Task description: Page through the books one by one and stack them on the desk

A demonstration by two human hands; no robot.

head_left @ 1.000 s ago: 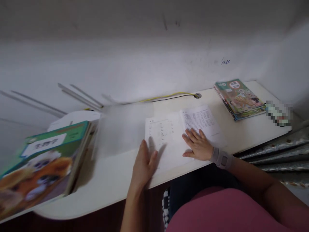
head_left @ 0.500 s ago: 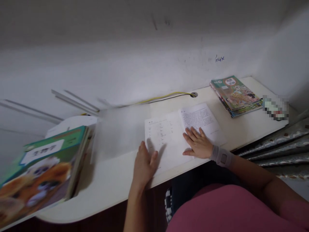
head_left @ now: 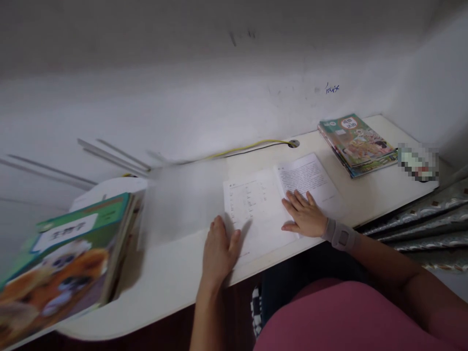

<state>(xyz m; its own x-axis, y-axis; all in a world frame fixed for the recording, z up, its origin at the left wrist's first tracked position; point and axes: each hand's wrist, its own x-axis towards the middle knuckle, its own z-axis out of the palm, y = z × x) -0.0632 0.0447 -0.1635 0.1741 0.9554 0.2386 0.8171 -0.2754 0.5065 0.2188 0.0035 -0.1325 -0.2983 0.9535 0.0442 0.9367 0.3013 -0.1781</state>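
Note:
An open book [head_left: 263,229] with printed white pages lies on the white desk [head_left: 164,273] in front of me. My right hand [head_left: 303,213] rests flat on its right page, fingers spread, with a grey band [head_left: 341,235] around the wrist. At the book's left edge stands my left hand [head_left: 219,248], thumb apart from the fingers and nothing gripped in it. Whether that hand touches the page edge, I cannot tell. A translucent sheet [head_left: 179,204] lies on the desk just left of the book.
A stack of textbooks [head_left: 73,253] fills the near left, and another stack of books [head_left: 358,144] lies at the back right beside a blurred-out object [head_left: 419,163]. A yellow cable [head_left: 248,146] runs along the wall to a desk hole [head_left: 293,144]. Patterned curtain folds [head_left: 420,224] hang at right.
The open book and my right hand have shifted slightly to the right. My left hand has stayed nearly where it was, beside the book's left edge.

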